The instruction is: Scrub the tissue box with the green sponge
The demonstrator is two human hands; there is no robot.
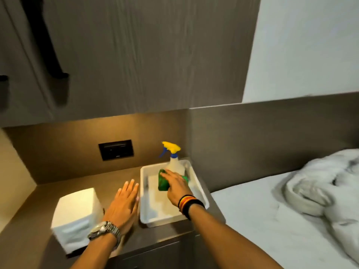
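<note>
Counted items on the brown table and beside it

Two bare hands are seen, the left hand (124, 204) and the right hand (175, 184); one silver metal wristwatch (104, 231) and one set of striped black, red and yellow wristbands (189, 203) are worn. One white cube-shaped tissue box (76, 216), one shallow white plastic tray (200, 191), one green sponge (162, 181) and one white spray bottle with a yellow and blue trigger head (174, 162) are counted on the one brown table (44, 193). One black wall socket panel (116, 150), one bed with a white sheet (252, 220) and one crumpled white duvet (320, 183) are also counted.
</note>
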